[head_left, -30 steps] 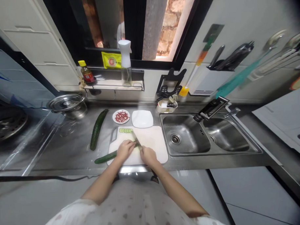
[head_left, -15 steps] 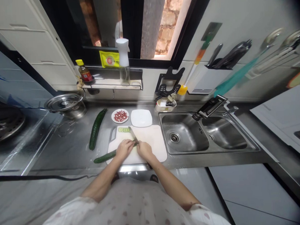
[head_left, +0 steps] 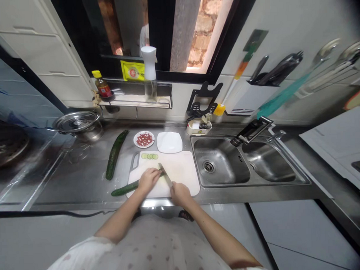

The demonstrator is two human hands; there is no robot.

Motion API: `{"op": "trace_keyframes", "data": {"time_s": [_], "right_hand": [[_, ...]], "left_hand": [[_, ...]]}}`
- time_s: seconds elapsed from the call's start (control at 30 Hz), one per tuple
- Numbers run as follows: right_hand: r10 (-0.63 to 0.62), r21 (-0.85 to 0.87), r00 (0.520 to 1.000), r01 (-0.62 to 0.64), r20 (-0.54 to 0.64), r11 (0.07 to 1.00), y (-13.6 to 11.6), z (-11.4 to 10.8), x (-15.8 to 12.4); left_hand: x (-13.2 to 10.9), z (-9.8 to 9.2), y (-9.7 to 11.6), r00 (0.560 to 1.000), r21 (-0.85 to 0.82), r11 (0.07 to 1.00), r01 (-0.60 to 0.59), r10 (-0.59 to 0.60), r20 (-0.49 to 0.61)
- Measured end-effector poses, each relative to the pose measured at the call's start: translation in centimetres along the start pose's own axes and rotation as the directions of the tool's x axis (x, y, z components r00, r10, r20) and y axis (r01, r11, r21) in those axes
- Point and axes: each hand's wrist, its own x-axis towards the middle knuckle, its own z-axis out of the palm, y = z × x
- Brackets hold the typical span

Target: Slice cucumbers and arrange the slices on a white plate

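A white cutting board (head_left: 181, 168) lies on the steel counter in front of me. My left hand (head_left: 148, 179) is closed over a green cucumber (head_left: 124, 189) that sticks out over the board's left edge. My right hand (head_left: 179, 193) grips the handle of a knife (head_left: 165, 175); its blade rests at the cucumber's cut end, just right of my left fingers. Several cucumber slices (head_left: 149, 156) lie in a row at the board's far left corner.
A second whole cucumber (head_left: 113, 154) lies on the counter to the left. Behind the board stand a small plate of red pieces (head_left: 144, 139) and a bare white plate (head_left: 169, 142). A double sink (head_left: 225, 165) is to the right, a lidded steel pot (head_left: 78, 123) at far left.
My right hand has drawn back toward me with the knife, so the blade sits lower on the board than half a second ago. The left hand stays on the cucumber.
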Motion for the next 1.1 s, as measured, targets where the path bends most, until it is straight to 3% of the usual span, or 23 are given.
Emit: {"op": "trace_keyframes", "data": {"time_s": [0.67,0.87,1.1], "right_hand": [[-0.041,0.020,0.998,0.042,-0.056,0.999,-2.4,-1.6,4.4],[-0.032,0.010,0.998,0.033,-0.056,0.999,-1.7,-0.8,2.9],[0.010,-0.034,0.999,-0.008,0.046,0.999,-0.2,-0.2,0.4]], "left_hand": [[0.2,-0.4,0.2,1.000,0.001,1.000,-0.016,0.016,0.015],[0.2,-0.4,0.2,1.000,0.008,1.000,-0.022,0.022,0.012],[0.2,-0.2,0.3,1.000,0.002,1.000,-0.004,0.004,0.002]]}}
